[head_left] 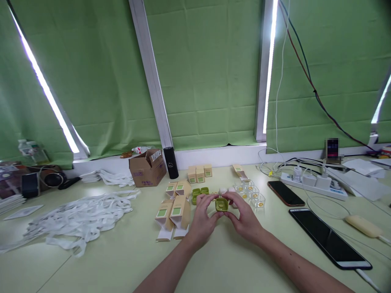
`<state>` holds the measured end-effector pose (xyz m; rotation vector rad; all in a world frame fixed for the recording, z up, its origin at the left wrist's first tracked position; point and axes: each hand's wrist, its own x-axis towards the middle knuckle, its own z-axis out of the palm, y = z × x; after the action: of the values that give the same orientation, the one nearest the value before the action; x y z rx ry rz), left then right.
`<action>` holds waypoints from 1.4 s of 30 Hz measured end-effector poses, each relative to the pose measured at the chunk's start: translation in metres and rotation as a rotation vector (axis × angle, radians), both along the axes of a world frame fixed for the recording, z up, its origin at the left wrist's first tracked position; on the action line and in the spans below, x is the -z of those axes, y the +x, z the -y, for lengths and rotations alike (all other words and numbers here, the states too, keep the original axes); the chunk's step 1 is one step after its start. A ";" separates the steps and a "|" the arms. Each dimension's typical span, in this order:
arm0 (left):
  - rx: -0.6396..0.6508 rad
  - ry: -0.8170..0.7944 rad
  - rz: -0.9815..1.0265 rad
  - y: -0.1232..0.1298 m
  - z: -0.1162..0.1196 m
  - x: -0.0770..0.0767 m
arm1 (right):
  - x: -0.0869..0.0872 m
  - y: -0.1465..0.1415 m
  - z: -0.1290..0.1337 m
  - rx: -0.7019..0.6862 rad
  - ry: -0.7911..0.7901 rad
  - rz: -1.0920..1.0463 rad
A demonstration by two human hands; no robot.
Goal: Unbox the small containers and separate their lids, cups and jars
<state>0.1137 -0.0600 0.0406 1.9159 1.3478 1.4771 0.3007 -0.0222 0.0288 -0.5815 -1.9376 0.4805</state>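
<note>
Two hands steady a small green cup [221,204] near the table [222,260].
Left-hand [203,217] and right-hand [247,215] fingertips pinch opposite sides, apparently keeping its glossy, square hollow clear. Smooth card boxes [181,209] sit at nine o'clock from it, clear cups [259,200] at two, seemingly within reach.

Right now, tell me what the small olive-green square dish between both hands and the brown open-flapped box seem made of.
The olive-green dish looks like glossy plastic: its rim shines, though glazed ceramic is possible. The brown box seems matt cardboard: its creased flaps fold open.
</note>
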 end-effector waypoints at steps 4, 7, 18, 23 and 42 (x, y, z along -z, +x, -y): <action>-0.024 0.032 -0.045 -0.001 0.000 -0.002 | -0.001 0.001 0.000 0.014 0.041 0.005; -0.041 0.049 -0.073 0.000 0.002 -0.004 | -0.002 0.002 0.001 0.023 0.089 0.022; -0.020 0.220 -0.318 0.001 0.007 -0.001 | 0.001 -0.003 0.002 0.052 0.219 -0.008; -0.010 0.290 -0.381 0.002 0.008 0.000 | 0.002 -0.004 0.001 0.066 0.229 -0.001; -0.037 0.335 -0.484 0.002 0.010 -0.002 | 0.000 -0.003 0.002 0.240 0.268 0.107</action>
<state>0.1159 -0.0695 0.0426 2.6035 1.3966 1.3770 0.2981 -0.0240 0.0283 -0.6637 -1.9594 0.0372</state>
